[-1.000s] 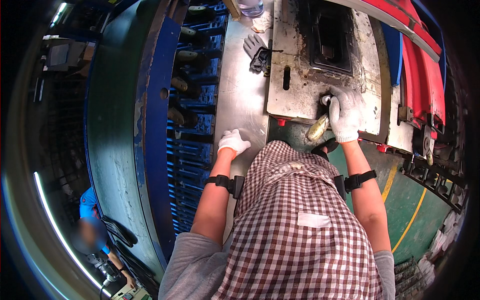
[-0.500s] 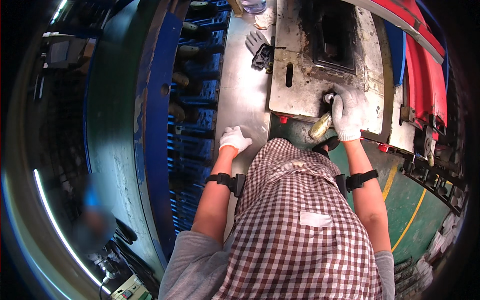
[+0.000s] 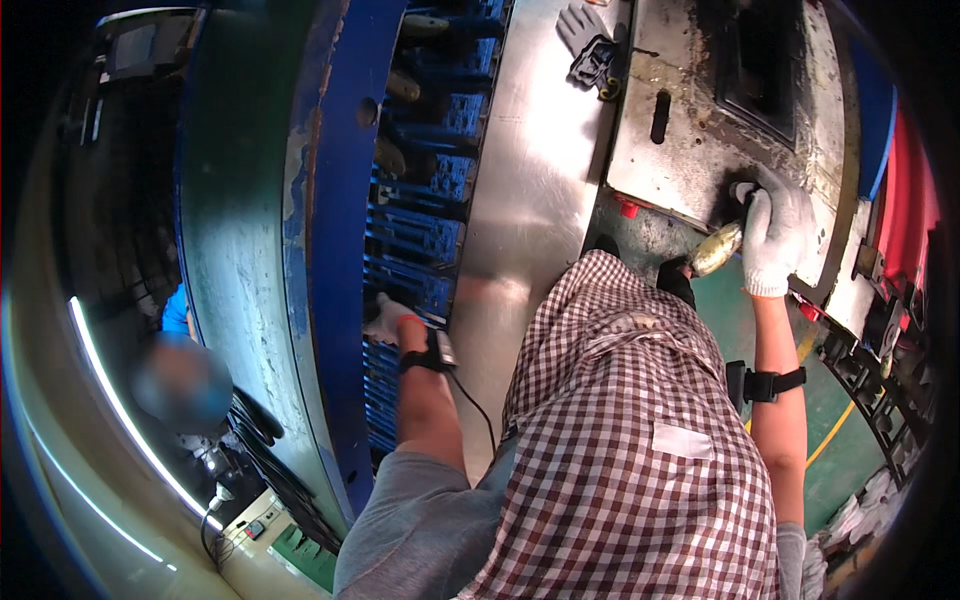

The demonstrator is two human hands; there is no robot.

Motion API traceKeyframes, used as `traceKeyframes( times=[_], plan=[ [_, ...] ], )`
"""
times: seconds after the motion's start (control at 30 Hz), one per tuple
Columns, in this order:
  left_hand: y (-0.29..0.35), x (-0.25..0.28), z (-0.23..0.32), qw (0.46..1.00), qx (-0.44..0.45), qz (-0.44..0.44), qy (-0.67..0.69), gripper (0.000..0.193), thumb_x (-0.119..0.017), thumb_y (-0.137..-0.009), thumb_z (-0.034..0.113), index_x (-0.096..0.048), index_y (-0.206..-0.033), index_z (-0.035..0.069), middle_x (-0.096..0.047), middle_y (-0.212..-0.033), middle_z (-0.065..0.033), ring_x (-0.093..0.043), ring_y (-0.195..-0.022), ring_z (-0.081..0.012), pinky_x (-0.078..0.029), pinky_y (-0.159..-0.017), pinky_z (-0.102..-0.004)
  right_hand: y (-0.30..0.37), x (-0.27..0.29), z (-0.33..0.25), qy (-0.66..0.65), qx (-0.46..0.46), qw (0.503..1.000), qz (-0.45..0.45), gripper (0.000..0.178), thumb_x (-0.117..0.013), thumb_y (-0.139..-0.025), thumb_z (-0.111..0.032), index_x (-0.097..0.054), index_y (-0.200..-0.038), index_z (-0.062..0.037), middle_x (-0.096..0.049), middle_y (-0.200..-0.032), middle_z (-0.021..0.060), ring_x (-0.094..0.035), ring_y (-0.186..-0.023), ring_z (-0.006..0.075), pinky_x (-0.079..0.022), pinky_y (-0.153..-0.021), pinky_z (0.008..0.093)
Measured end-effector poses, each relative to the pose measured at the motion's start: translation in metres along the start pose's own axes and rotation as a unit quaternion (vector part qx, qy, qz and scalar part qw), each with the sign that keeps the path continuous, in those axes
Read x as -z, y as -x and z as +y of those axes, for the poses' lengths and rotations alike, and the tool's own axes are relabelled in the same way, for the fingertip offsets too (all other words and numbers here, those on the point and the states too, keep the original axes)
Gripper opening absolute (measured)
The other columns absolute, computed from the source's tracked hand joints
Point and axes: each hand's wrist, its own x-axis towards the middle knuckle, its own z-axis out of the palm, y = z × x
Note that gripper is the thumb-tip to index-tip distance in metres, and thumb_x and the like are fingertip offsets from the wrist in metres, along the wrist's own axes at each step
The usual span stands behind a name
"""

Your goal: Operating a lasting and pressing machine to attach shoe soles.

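Head view: right hand point(image 3: 780, 230), in a pale knitted glove, sits at the near edge of the metal plate point(image 3: 660, 170), toward its near right corner. Its fingers are bent around toward a yellowish handle point(image 3: 717, 250); whether they grip it cannot be told, since palm and fingertips are turned away. The handle juts past the plate's near edge, tilted down to the left, with a small white tip point(image 3: 741, 190) beside the fingers. Judgement: handle looks stiff and solid, not fragile, moderately heavy if joined to metal; the worn, shiny surface may slip under a knitted glove. Best hold, probably: whole hand around the thick middle, clear of the plate edge. Left hand point(image 3: 385, 320), gloved and blurred, is at the blue rack point(image 3: 410, 270), near its right edge; whether it grasps anything cannot be told. Between rack and plate runs a steel bench point(image 3: 530, 200); a gray glove point(image 3: 588, 40) lies toward its far right edge. On the plate, a long slot point(image 3: 661, 117) near the left edge and a dark frame point(image 3: 765, 80) toward the far side. Nearest the body, a checked apron point(image 3: 620, 420). Well apart, lower left, a co-worker's blue sleeve point(image 3: 175, 312).
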Motion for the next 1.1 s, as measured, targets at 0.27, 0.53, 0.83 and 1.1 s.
traceKeyframes(
  times=[0.27,0.53,0.83,1.1],
  plan=[
    [-0.221,-0.054,-0.051,0.814,0.170,-0.504,0.232,0.047,-0.061,-0.097,0.057,-0.074,-0.122,0.019,-0.077,-0.119,-0.0045,-0.071,-0.104,-0.0352,-0.059,-0.088,-0.0524,-0.001,-0.009,0.009,-0.019,-0.007,0.999,-0.044,0.023,-0.062,-0.094,-0.003,-0.073,-0.114,-0.0011,-0.074,-0.110,0.0159,-0.069,-0.105,0.0342,-0.050,-0.100,0.0435],
    [-0.092,0.001,-0.072,0.804,0.149,-0.465,0.340,0.045,-0.076,-0.091,0.047,-0.071,-0.121,0.015,-0.073,-0.122,-0.0032,-0.070,-0.108,-0.0218,-0.056,-0.090,-0.0399,-0.007,0.010,0.003,-0.005,-0.026,0.996,-0.088,0.024,-0.057,-0.095,-0.004,-0.073,-0.112,-0.0016,-0.073,-0.110,0.0152,-0.067,-0.102,0.0321,-0.049,-0.097,0.0435],
    [0.144,0.084,-0.003,0.505,0.102,-0.796,0.317,0.075,-0.065,-0.092,0.028,-0.040,-0.158,0.002,-0.051,-0.157,-0.0176,-0.050,-0.143,-0.0387,-0.036,-0.124,-0.0559,-0.024,0.021,-0.041,-0.258,0.041,0.947,-0.185,0.034,-0.071,-0.087,-0.016,-0.069,-0.120,-0.0064,-0.069,-0.121,0.0167,-0.061,-0.119,0.0373,-0.048,-0.104,0.0459],
    [0.377,0.120,0.157,0.410,-0.376,-0.807,0.197,0.086,-0.071,-0.098,0.026,-0.024,-0.165,0.001,-0.036,-0.166,-0.0160,-0.038,-0.152,-0.0323,-0.032,-0.126,-0.0439,-0.059,0.011,-0.045,-0.576,-0.240,0.769,-0.137,0.091,-0.079,-0.084,-0.028,-0.038,-0.159,0.0024,-0.039,-0.163,0.0275,-0.034,-0.155,0.0358,-0.027,-0.128,0.0415]
  ],
)
